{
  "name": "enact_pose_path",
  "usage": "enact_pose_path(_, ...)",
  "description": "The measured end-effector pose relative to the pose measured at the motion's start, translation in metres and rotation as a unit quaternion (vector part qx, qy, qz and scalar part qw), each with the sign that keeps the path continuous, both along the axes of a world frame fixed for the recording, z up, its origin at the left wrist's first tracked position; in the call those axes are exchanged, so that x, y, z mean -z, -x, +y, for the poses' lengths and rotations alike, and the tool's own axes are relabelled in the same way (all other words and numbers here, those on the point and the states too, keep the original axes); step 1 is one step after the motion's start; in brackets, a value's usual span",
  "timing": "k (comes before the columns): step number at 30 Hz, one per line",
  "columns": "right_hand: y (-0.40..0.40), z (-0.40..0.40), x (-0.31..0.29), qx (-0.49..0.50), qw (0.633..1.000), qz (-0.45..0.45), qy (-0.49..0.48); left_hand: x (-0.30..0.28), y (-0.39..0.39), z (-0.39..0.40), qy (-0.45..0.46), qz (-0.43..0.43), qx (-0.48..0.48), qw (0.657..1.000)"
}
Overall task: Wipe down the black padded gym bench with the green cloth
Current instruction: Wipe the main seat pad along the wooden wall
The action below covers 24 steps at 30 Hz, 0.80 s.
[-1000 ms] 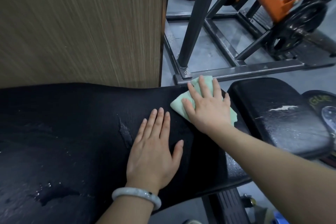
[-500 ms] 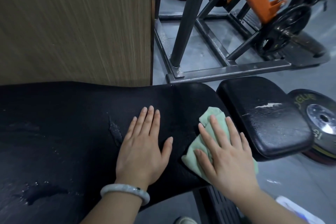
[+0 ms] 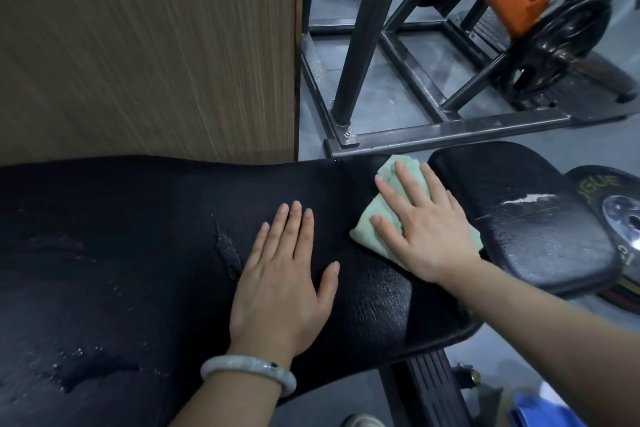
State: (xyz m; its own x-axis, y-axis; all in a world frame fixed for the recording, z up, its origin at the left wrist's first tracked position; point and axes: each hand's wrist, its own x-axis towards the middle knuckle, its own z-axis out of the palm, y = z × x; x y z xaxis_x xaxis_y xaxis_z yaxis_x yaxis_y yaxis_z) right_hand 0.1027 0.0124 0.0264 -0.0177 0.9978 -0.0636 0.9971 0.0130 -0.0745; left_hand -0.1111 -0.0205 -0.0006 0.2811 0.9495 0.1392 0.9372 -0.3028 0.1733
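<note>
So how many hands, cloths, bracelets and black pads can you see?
Hands: 2, left hand and right hand
Green cloth: 1
Bracelet: 1
Black pads: 2, long pad and small pad
Total: 6

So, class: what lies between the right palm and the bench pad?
In the head view, the green cloth lies under the right hand, pressed flat onto the black bench.

Crumpled green cloth (image 3: 382, 224) lies on worn black bench (image 3: 138, 253).
</note>
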Motion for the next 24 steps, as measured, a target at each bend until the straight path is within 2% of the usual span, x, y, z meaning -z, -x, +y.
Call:
enact_pose_path(10, 0.002, 0.021, -0.004, 0.007, 1.000, -0.008, 0.009, 0.001, 0.000, 0.000, 0.002, -0.001, -0.001, 1.000)
enact_pose_path(14, 0.003, -0.003, -0.002, 0.023, 1.000, -0.009, 0.004, 0.000, 0.000, 0.000, -0.001, 0.001, 0.000, 1.000)
enact_pose_path(24, 0.003, -0.081, 0.009, 0.020, 0.997, -0.016, -0.078, 0.000, 0.000, 0.000, -0.002, -0.002, 0.000, 1.000)
